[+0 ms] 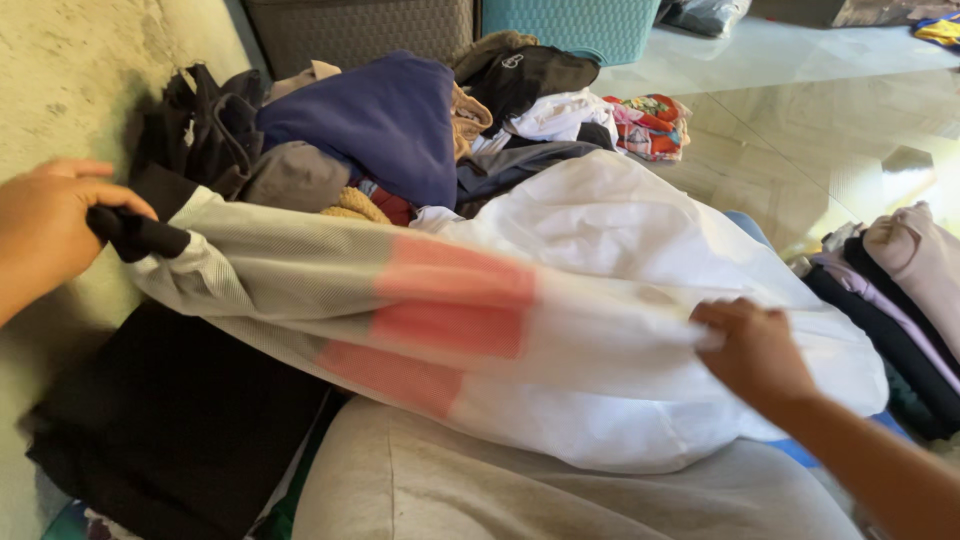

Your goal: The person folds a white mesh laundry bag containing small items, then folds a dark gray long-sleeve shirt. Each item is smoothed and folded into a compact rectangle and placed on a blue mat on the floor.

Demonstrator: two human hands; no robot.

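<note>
White garment stretched between my two hands, over my lap.

My left hand (pixel 45 225) is closed around the black-trimmed end of the white garment (pixel 560 330) at the far left, close to the wall (pixel 70 70); my right hand (pixel 755 350) pinches a fold of the same cloth at the right, fingers curled shut on it. The garment's long axis runs left to right between both grips, with pink bands across its middle, and it sags toward my grey-clad lap (pixel 480 490). Neither hand is nearer; each holds one end. Beyond it, farther away, lies a heap of loose clothes (pixel 400 130), topped by a dark blue piece. A stack of folded clothes (pixel 900 300) sits at the right, just past my right hand, on the glossy floor (pixel 790 130).
</note>
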